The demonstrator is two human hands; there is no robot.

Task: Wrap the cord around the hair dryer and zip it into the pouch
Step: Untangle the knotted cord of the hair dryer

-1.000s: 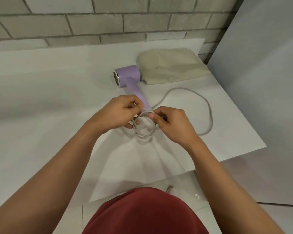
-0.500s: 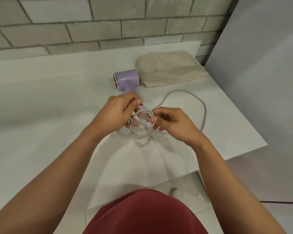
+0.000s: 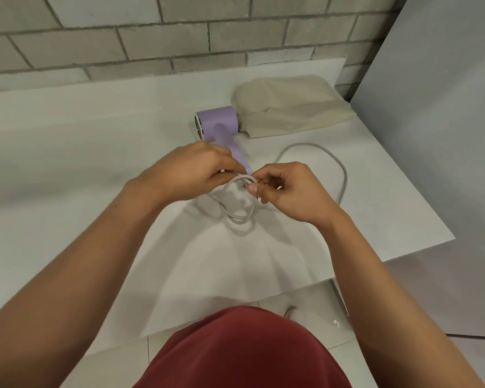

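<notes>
Grip is at the butt of the handle of the lilac hair dryer [image 3: 221, 125], where its grey cord [image 3: 344, 177] is gathered into a small coil [image 3: 237, 218]. The left hand [image 3: 189, 172] lies over the lower part of the handle with its fingers curled, and its thumb and fingertips pinch the top of the coil against the handle end. The right hand [image 3: 290, 193] faces it from the other side. Its thumb and forefinger are closed on the same top arc of the cord, and its other fingers are curled toward the palm. The coil hangs below the fingers of both hands as a rough ring. At least two turns show, but the exact number cannot be read. Whether its bottom touches the white table [image 3: 67, 163] cannot be told.

The dryer lies on the table. Its barrel lies crosswise at the far end, with the grille end facing left. The long axis of the handle runs from the barrel toward the person and slightly right, ending between the two hands. The uncoiled cord lies on the table as one open bow, right of the right hand and curving away and back.

Count: one hair dryer, one cord and one beige fabric pouch [image 3: 294, 107]. The pouch lies flat at the table's far right, long axis left to right, with its left end against the barrel. The state of its zip is not visible. A grey brick wall [image 3: 179, 37] stands behind the table.
</notes>
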